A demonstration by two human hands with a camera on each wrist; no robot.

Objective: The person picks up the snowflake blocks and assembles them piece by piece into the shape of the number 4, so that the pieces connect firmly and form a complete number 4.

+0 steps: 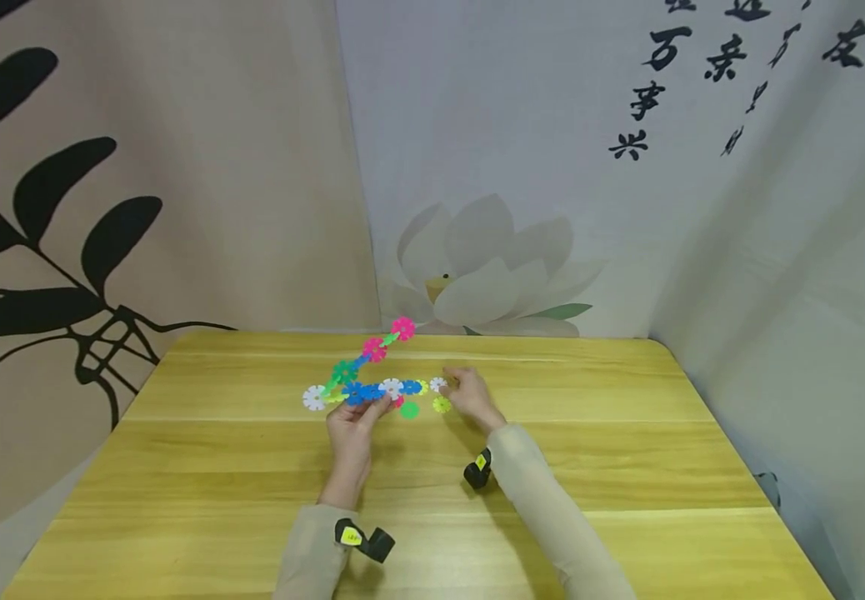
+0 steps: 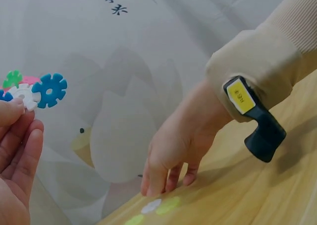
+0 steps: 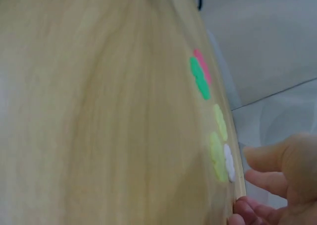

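My left hand (image 1: 353, 437) pinches a bent chain of slotted flower-shaped plastic discs (image 1: 355, 393) between thumb and fingers. The chain runs through pink, green, blue, yellow and white discs, and its far arm slants up to the right. In the left wrist view, a blue disc (image 2: 49, 91) at the end stands beside a white one (image 2: 25, 95) under the thumb. My right hand (image 1: 472, 398) is low over the table with nothing in its grasp, its thumb and fingers apart. Right by its fingertips lies a loose white disc (image 3: 229, 163).
Loose discs lie flat on the wooden table (image 1: 612, 450): a yellow one (image 1: 442, 405) below the white, another yellow (image 3: 221, 122), a green (image 1: 409, 410) and a pink (image 3: 202, 66). The table's back edge meets a printed curtain (image 1: 507, 167). Each sleeve carries a black camera (image 1: 477, 469).
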